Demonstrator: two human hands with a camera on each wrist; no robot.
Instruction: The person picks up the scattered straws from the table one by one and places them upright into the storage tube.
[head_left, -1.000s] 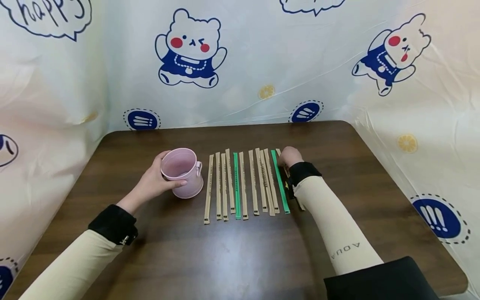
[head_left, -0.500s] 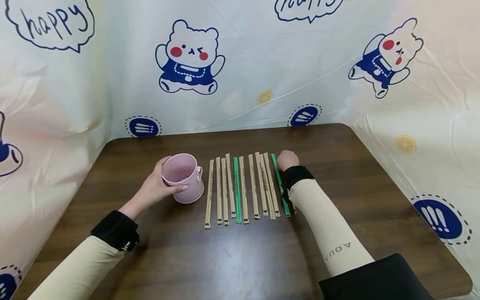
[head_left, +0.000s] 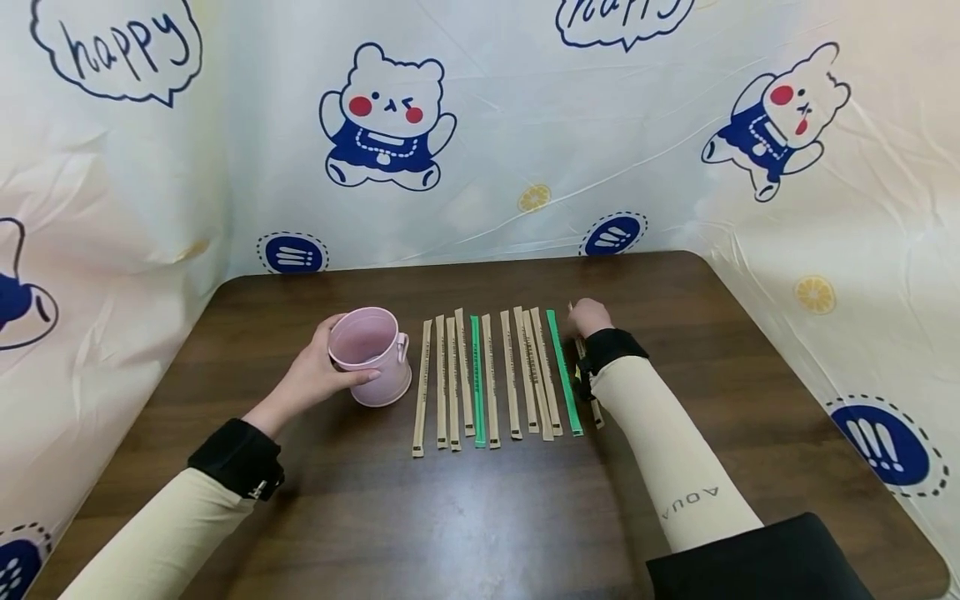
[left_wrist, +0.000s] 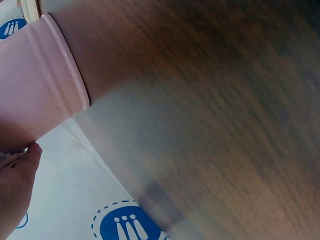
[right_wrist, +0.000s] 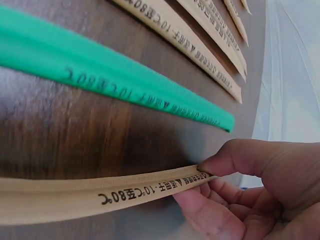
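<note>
My left hand [head_left: 318, 367] grips a small pink bucket [head_left: 386, 367] at the table's left side, thumb across its near side and fingers round the far side. The bucket stands upright. In the left wrist view the thumb lies against the pink wall [left_wrist: 35, 85]. My right hand [head_left: 588, 317] is at the far end of the rightmost tan paper-wrapped straw [head_left: 597, 412]. In the right wrist view thumb and fingers pinch that straw [right_wrist: 135, 192] by its tip. A green wrapped straw [right_wrist: 125, 80] lies just left of it, untouched; the sleeve hides part of the held straw in the head view.
Several tan wrapped straws [head_left: 508, 375] and another green one [head_left: 477, 379] lie in a row between bucket and right hand, printed along their length. The brown table [head_left: 420, 533] is backed by a white sheet [head_left: 495, 125] with printed bears.
My right hand has shifted slightly right since half a second ago, along with the tan straw, widening the gap to the green one. The left hand still holds the bucket.
</note>
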